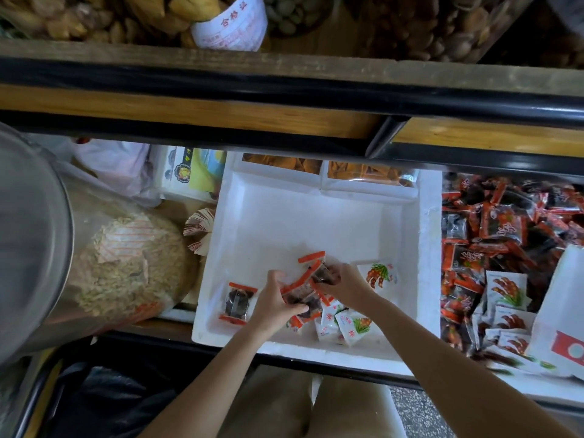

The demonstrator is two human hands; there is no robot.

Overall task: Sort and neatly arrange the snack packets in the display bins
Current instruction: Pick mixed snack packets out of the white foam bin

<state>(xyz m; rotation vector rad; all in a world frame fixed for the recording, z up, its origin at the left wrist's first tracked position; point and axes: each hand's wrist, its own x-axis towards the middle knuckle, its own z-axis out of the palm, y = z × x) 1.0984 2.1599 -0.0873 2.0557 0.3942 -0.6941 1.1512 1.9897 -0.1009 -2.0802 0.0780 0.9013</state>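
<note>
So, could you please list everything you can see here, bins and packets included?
foam bin: one, white, centre.
red-edged packets: a bunch, clear with dark contents, held above the bin's near side.
lone red-edged packet: one, same colours, flat at the bin's near left.
white packets: several, red-green print, bin's near right.
orange snack bags: two, bin's far end.
mixed packet heap: many, red-black and white, right-hand bin.
bag of pale flakes: one, clear, left.
metal container: one, grey, far left.
paper label: one, white, upper shelf.
left hand: grips the bunch.
right hand: grips the bunch.
</note>
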